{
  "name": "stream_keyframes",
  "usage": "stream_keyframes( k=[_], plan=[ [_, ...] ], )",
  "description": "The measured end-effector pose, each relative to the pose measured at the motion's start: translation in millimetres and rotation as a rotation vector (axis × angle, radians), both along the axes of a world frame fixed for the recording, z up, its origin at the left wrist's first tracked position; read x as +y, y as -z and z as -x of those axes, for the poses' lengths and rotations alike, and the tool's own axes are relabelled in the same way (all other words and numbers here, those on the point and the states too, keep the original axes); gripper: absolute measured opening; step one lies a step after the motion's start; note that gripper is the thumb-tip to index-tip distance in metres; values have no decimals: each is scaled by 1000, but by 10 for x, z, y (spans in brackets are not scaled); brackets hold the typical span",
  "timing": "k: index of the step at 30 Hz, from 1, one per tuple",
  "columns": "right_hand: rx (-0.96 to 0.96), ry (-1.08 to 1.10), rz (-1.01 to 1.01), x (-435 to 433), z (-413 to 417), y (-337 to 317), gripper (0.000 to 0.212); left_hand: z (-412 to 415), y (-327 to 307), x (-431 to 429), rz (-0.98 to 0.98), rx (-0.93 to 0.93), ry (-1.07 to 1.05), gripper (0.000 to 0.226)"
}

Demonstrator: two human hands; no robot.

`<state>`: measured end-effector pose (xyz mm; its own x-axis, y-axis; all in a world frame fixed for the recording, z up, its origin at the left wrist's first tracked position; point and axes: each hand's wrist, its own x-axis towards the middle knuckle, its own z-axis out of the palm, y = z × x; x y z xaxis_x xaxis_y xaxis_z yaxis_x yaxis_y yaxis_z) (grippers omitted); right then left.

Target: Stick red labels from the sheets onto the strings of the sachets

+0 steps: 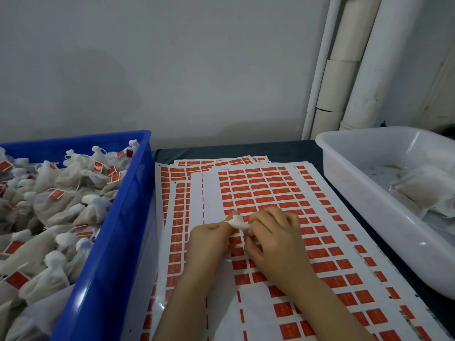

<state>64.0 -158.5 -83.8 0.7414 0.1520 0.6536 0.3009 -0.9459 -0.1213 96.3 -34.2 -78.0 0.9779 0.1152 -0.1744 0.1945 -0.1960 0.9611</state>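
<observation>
Centrally, left hand [209, 239] and right hand [273, 238], fingers curled, share a pinching grip on a small white sachet [237, 223] just above the red label sheets [266, 190] spread over the dark surface [283, 150], with a blue crate [115, 230] of labelled sachets [56, 193] at left and a white tub [344, 183] at right.

A blue crate [118, 230] stood at the left on a dark table [283, 150], and a translucent white tub [357, 193] stood at the right. Behind them rose a grey wall [172, 57], with white pipes [379, 70] running up near its right end.
</observation>
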Motion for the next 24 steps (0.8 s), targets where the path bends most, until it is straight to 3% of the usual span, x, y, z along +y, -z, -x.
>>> stream_keyframes(
  k=[6, 10, 14, 16, 20, 24],
  plan=[
    [67, -37, -160, 55, 12, 23, 8, 75, -40, -36, 294, -22, 64, 15],
    [299, -169, -558, 31, 52, -7, 7, 64, -70, -30, 300, -83, 128, 24],
    [329, -163, -767, -26, 67, -53, 7, 67, -101, 4, 281, -80, 192, 28],
    [317, -143, -776, -28, 75, -85, 3, 66, -102, 18, 221, -72, 212, 30],
    [291, -84, -727, -36, 86, -76, 17, 64, -92, 32, 116, -72, 258, 30],
    [224, -49, -689, -49, 77, -33, 12, 41, -72, 52, 64, -88, 323, 24]
  ],
)
